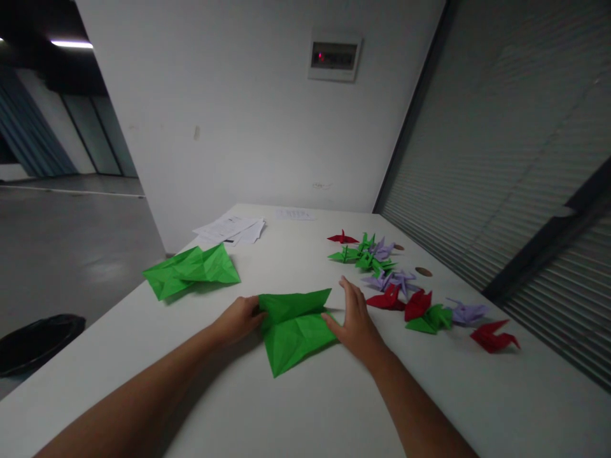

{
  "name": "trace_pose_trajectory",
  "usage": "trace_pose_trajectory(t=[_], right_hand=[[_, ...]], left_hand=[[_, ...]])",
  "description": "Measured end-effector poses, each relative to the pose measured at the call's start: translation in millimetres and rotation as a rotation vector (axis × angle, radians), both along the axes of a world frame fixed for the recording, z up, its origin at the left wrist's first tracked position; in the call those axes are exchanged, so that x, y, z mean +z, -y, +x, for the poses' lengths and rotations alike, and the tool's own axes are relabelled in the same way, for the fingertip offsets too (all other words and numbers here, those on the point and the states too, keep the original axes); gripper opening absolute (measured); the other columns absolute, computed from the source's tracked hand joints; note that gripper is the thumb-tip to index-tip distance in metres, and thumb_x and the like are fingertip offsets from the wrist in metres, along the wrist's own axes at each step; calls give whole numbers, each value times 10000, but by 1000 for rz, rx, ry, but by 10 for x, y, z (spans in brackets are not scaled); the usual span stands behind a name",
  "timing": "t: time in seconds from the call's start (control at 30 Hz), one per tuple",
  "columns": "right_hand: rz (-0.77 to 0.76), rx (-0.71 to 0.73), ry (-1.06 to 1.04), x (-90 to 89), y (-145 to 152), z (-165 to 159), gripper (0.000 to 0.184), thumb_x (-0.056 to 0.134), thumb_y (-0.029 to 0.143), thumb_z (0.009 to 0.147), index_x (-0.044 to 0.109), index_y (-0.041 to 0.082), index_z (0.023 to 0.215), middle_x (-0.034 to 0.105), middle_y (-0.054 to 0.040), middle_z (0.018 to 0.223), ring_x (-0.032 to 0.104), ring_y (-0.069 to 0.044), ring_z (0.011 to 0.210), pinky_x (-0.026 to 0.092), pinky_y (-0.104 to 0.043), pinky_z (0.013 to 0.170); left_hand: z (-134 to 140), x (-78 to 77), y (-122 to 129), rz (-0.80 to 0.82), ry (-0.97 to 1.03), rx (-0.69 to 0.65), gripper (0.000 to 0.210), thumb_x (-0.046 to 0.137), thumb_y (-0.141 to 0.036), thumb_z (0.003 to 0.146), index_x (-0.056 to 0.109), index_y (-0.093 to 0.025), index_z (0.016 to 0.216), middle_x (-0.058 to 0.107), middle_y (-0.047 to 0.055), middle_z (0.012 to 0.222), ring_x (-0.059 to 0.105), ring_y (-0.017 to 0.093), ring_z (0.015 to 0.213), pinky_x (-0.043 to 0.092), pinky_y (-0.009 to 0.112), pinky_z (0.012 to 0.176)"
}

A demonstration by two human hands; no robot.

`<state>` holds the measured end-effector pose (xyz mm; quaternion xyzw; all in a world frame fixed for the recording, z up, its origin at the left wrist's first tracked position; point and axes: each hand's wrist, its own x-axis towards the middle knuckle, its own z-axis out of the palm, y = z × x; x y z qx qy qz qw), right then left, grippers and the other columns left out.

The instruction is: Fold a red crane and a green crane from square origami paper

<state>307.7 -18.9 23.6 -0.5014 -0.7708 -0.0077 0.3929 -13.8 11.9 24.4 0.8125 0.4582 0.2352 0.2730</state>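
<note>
A creased sheet of green origami paper (296, 334) lies in front of me, its far part folded up along a crease. My left hand (242, 318) pinches the paper's left edge between thumb and fingers. At the right side, my right hand (356, 321) is spread, its thumb touching the paper near the fold and its fingers raised apart. More creased green paper (193, 270) rests on the table to the left, beyond my left hand.
Several folded paper cranes in red (494, 336), green (432, 318) and purple (468, 312) line the right of the white table (296, 420). Printed sheets (231, 228) lie at the far left. A black-lined bin (41, 343) stands on the floor at left. Blinds (515, 159) border the right.
</note>
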Motion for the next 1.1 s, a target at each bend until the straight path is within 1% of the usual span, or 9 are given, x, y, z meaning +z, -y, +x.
trace_pose_trajectory(t=[0.17, 0.3, 0.43, 0.6, 0.77, 0.83, 0.9, 1.0, 1.1], right_hand=[[62, 6, 107, 30, 46, -49, 767, 577, 388, 936, 231, 158, 1581, 449, -221, 1452, 392, -416, 1356, 301, -652, 1154], [-49, 146, 188, 50, 94, -81, 660, 587, 335, 928, 375, 187, 1536, 532, -182, 1435, 457, -370, 1349, 354, -614, 1153], [-167, 318, 219, 94, 131, -133, 642, 614, 315, 929, 424, 208, 1532, 522, -138, 1508, 445, -309, 1413, 369, -547, 1187], [-249, 442, 196, 144, 157, -226, 494, 604, 276, 954, 568, 177, 1437, 621, -135, 1423, 500, -272, 1393, 392, -494, 1187], [-378, 443, 256, 111, 193, -265, 629, 676, 323, 919, 493, 171, 1502, 451, -126, 1581, 373, -273, 1487, 338, -465, 1226], [-438, 433, 286, 71, 198, -266, 679, 686, 338, 914, 453, 164, 1528, 399, -124, 1613, 335, -268, 1507, 313, -450, 1240], [-476, 432, 301, 28, 193, -267, 715, 674, 347, 925, 399, 155, 1556, 372, -126, 1626, 313, -260, 1518, 293, -440, 1249], [-501, 438, 309, -13, 181, -274, 763, 655, 360, 941, 316, 147, 1590, 342, -127, 1640, 293, -252, 1526, 270, -433, 1258], [-534, 454, 333, -12, 171, -283, 784, 652, 399, 946, 297, 147, 1598, 315, -131, 1649, 275, -263, 1533, 239, -445, 1267]], left_hand=[[19, -75, -1, -77, 79, 90, 295, 617, -244, 828, 455, -217, 1073, 623, -60, 644, 598, 156, 572, 352, 227, 508], [32, -94, -3, -114, 111, 97, 348, 628, -241, 821, 416, -230, 1097, 610, -74, 633, 592, 146, 559, 347, 214, 495], [32, -77, -7, -135, 124, 77, 396, 625, -249, 820, 428, -218, 1163, 596, -73, 640, 583, 147, 566, 362, 219, 505], [27, -52, -25, -177, 113, 0, 568, 595, -270, 856, 384, -174, 1375, 605, -53, 654, 590, 163, 599, 409, 244, 555], [15, -92, -42, -25, -86, 118, 824, 681, -300, 817, 269, -176, 1520, 594, -56, 670, 590, 182, 629, 396, 261, 584], [10, -90, -36, 80, -126, 167, 758, 695, -327, 819, 356, -180, 1481, 622, -15, 760, 606, 198, 703, 428, 275, 625], [12, -66, -24, 194, -131, 146, 509, 671, -317, 842, 545, -189, 1319, 642, 42, 882, 617, 215, 805, 472, 300, 707], [37, -15, 4, 317, -145, 32, 196, 646, -269, 859, 705, -181, 1024, 642, 86, 977, 610, 239, 913, 499, 346, 819], [75, 17, 35, 368, -137, -128, 166, 645, -269, 885, 750, -189, 987, 667, 90, 1006, 611, 252, 969, 510, 370, 871]])
